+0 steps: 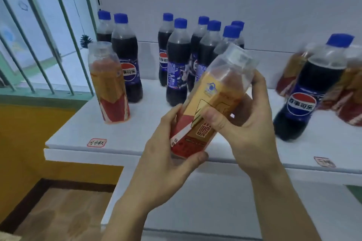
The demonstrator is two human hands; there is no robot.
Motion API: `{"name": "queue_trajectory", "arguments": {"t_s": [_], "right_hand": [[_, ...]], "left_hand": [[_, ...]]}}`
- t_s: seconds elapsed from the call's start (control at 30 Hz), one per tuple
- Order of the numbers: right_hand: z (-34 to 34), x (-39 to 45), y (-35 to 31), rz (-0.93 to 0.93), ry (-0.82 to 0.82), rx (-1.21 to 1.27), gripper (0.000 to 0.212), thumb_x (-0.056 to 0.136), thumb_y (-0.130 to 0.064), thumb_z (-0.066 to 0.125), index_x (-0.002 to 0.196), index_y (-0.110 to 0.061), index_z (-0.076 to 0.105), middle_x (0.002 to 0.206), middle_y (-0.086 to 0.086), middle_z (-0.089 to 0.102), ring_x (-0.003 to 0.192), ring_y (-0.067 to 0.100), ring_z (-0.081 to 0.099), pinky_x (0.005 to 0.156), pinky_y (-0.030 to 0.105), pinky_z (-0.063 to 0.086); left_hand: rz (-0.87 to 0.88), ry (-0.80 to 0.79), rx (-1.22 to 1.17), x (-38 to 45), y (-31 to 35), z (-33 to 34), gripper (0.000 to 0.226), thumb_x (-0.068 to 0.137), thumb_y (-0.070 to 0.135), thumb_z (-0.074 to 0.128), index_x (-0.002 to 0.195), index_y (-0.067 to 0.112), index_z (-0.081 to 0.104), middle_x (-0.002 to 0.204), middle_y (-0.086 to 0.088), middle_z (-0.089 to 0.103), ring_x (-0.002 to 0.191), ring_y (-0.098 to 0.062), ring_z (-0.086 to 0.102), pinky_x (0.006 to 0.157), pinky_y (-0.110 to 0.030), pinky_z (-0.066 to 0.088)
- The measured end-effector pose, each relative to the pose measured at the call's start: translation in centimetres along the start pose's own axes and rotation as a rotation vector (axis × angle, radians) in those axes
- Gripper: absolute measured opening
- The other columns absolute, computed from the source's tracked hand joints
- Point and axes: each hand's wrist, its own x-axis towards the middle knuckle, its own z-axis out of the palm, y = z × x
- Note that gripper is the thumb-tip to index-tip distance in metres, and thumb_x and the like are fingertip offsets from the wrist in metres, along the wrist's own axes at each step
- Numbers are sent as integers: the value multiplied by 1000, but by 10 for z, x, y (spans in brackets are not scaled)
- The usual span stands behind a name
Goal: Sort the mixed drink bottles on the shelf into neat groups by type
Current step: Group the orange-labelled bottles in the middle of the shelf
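Note:
Both hands hold one orange tea bottle [213, 92], tilted to the right above the front of the white shelf [137, 129]. My left hand [166, 154] grips its red base, and my right hand [244, 119] wraps its middle. A second tea bottle [108, 84] stands at the shelf's left, beside two blue-capped cola bottles [126, 58]. Several cola bottles [178, 64] cluster at the back centre. On the right a cola bottle [311, 88] stands among blurred tea bottles [350, 92].
A barred window [39, 31] borders the shelf on the left, with a small dark brush [86, 41] by it. Small labels [97, 142] are stuck on the shelf's front edge. A lower white shelf [215, 211] and wooden floor [58, 215] lie below.

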Motion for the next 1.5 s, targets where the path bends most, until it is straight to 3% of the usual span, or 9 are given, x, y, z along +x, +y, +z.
{"name": "queue_trajectory", "arguments": {"t_s": [0.23,0.47,0.6,0.73,0.87,1.0,1.13,1.33,1.5], "right_hand": [[-102,-22,-21,47,249,21,54,92,-45,66,137,-20,48,111,1,68,97,17,68,75,32,56],[-235,-33,-54,-34,367,-17,60,84,-62,72,122,-20,53,102,-4,66,91,16,64,75,32,54],[-316,-3,-75,-73,226,-264,36,91,-35,72,119,-15,60,103,-7,71,92,7,69,76,20,54],[-376,42,-79,-80,51,-684,37,85,-44,77,113,-22,69,106,-1,68,86,3,65,66,14,50],[-397,82,-55,-68,3,-804,56,85,-43,80,132,-27,54,105,-6,62,86,5,64,74,24,55],[-404,113,-35,-164,-126,-1074,57,90,-44,70,140,-33,45,103,-9,57,100,15,55,86,36,48],[-412,136,-31,-197,-149,-1311,50,91,-57,62,135,-35,49,85,-11,51,115,25,45,83,41,31],[-432,133,-19,-201,-86,-1101,48,95,-48,61,140,-36,50,125,-5,61,124,22,45,94,41,35],[-462,103,19,-334,272,-736,41,89,-24,67,127,-15,54,114,-2,59,107,15,56,92,41,51]], "left_hand": [[111,-178,14,5,31,90,86,79,68,70,149,57,20,141,38,42,128,8,49,95,-20,49],[134,-359,-196,20,99,225,81,89,56,65,155,45,19,151,20,44,135,-8,50,107,-38,48],[48,-344,-355,55,130,298,75,87,41,72,150,43,31,138,27,54,128,-2,56,102,-27,52],[75,-256,-174,110,136,347,84,81,37,81,147,51,31,126,39,57,117,16,53,91,-12,49],[-7,-165,-110,156,124,372,75,73,27,88,136,40,50,117,19,69,107,-1,65,92,-35,57],[-64,-40,-43,181,116,388,64,73,12,89,122,35,54,109,19,68,95,15,62,68,-5,50],[-122,18,-4,190,109,396,69,76,9,86,129,31,48,112,20,64,98,17,59,72,-3,46],[-177,23,26,189,101,407,69,81,15,85,137,24,48,107,27,59,101,9,59,80,-12,47],[-192,16,85,188,98,411,74,82,22,85,145,25,46,121,19,60,109,-3,60,88,-16,47]]}}
